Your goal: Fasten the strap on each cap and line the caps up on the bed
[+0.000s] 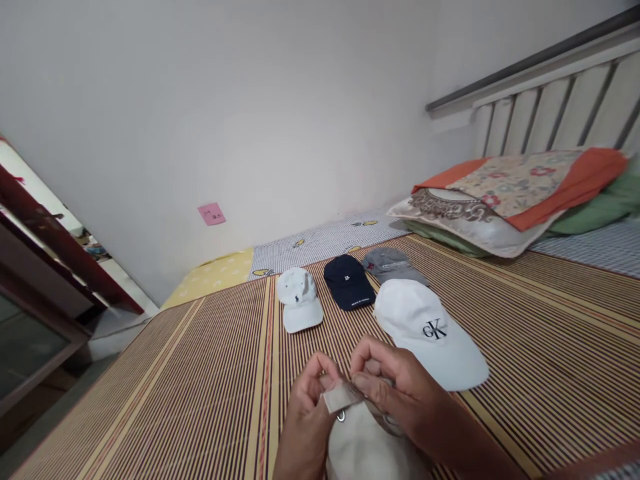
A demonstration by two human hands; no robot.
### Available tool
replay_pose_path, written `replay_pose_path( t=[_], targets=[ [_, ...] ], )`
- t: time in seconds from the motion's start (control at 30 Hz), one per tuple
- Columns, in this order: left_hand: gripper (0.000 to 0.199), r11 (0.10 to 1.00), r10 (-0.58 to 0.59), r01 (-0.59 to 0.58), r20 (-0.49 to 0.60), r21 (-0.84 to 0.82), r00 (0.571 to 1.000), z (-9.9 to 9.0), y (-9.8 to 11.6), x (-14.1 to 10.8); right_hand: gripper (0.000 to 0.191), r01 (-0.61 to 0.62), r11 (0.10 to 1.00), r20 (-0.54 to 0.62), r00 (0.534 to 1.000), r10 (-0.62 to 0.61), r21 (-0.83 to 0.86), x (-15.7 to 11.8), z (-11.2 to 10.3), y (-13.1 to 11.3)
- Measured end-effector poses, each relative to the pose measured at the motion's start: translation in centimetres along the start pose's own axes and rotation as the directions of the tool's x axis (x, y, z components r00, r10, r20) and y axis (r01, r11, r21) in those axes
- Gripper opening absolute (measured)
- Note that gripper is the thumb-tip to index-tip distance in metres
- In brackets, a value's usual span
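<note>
A beige cap (365, 443) is held low in front of me, its back strap (341, 398) facing up. My left hand (307, 410) pinches the left side of that strap, near a small metal ring (341, 415). Opposite it, my right hand (400, 387) grips the cap's edge at the strap with thumb and fingers. Just beyond my right hand lies a white cap (415, 313) with black "CK"-like letters. Farther back are a smaller white cap (299, 293), a navy cap (347, 280) and a grey cap (393, 263), which the lettered cap partly overlaps in view.
The caps lie on a striped mat (200, 380) over a bed. Pillows (495, 220) with an orange floral cloth (530, 180) are stacked at right, below a radiator (560, 107). A pink note (212, 214) is on the wall; a dark red door (65, 233) stands at left.
</note>
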State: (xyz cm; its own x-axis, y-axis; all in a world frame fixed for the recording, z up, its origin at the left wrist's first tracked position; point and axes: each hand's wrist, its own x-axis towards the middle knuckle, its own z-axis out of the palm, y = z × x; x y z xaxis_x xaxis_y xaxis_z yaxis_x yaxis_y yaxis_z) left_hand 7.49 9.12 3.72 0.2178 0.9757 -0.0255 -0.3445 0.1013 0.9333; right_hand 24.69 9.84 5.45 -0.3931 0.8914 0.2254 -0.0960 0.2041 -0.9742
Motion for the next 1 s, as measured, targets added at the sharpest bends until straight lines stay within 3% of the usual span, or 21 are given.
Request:
replay_pose_path(
  t=[0.1,0.23,0.4,0.57,0.7,0.9,1.0],
  targets=[
    [0.038,0.999,0.025,-0.023,0.027,-0.042,0.999,-0.3,-0.3,0.0,0.028,-0.015,1.0,0.0,1.0,0.015,0.025,-0.1,-0.3,-0.2],
    [0.062,0.989,0.149,-0.149,0.06,-0.013,0.987,-0.6,-0.4,0.1,0.025,-0.015,1.0,-0.037,0.999,0.015,0.002,-0.1,-0.5,-0.4],
    [0.042,0.983,0.128,-0.145,0.147,0.115,0.981,-0.4,0.1,-0.2,0.023,-0.002,1.0,-0.036,0.999,0.002,0.0,0.2,-0.6,0.0],
    [0.038,0.984,0.12,-0.112,0.049,-0.137,0.992,-0.6,0.4,0.2,0.031,-0.061,0.993,0.075,0.996,0.054,0.097,0.3,-2.1,0.8],
    [0.038,0.958,0.131,-0.121,0.021,-0.26,0.991,-1.2,0.2,0.7,0.034,-0.056,0.998,0.11,0.993,0.052,0.032,0.3,-3.6,1.3],
    [0.035,0.949,0.148,-0.136,0.02,-0.285,0.989,-1.7,0.2,0.7,0.029,-0.043,0.993,0.146,0.988,0.059,-0.108,0.5,-4.4,1.8],
    [0.04,0.964,0.127,-0.119,0.018,-0.239,0.992,-2.1,0.2,0.9,0.03,-0.086,0.994,0.139,0.987,0.076,0.065,0.7,-4.3,2.4]
  ],
)
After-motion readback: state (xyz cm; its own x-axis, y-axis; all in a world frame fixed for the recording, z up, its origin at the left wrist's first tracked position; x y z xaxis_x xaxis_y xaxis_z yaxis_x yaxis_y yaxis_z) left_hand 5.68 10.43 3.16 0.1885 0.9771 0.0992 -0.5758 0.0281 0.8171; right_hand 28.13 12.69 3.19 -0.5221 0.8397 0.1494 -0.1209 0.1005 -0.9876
